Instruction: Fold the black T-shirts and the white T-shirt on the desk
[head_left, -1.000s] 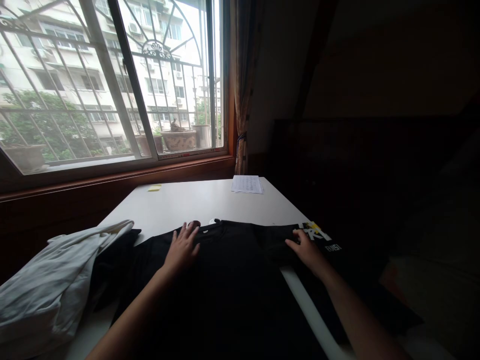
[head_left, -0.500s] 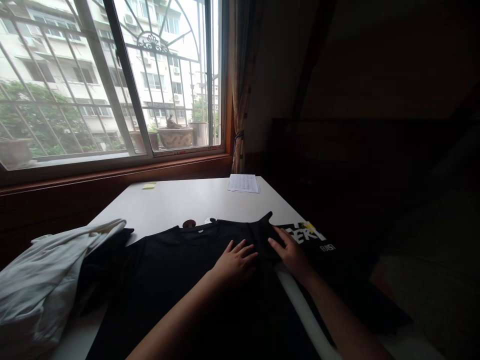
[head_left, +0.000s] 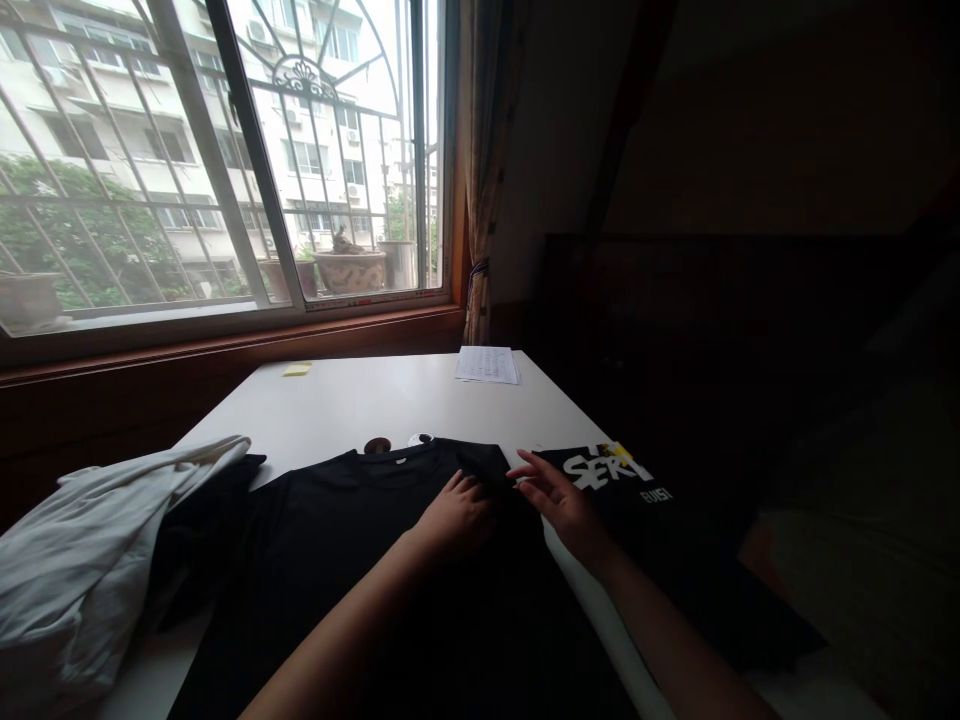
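Note:
A black T-shirt point(head_left: 337, 560) lies spread on the white table, its collar and small neck label facing the window. My left hand point(head_left: 456, 515) rests on the shirt near its right shoulder, fingers curled down into the cloth; the fingertips are partly hidden. Just off the shirt's right shoulder edge hovers my right hand point(head_left: 559, 505), its fingers stretched out and holding nothing. Beyond it, at the table's right side, is a dark garment point(head_left: 611, 472) with white and yellow lettering.
Pale grey clothing point(head_left: 82, 560) is heaped at the left, over dark cloth. Two round objects, one brown point(head_left: 377, 446), sit behind the collar. Papers point(head_left: 487, 365) and a yellow note point(head_left: 298, 369) lie on the far side of the white table point(head_left: 367, 395), below a barred window.
The shirt's right sleeve, which stuck up beyond the shoulder, has come down and inward. My left hand has shifted slightly left and its fingers have curled. My right hand has come off the cloth.

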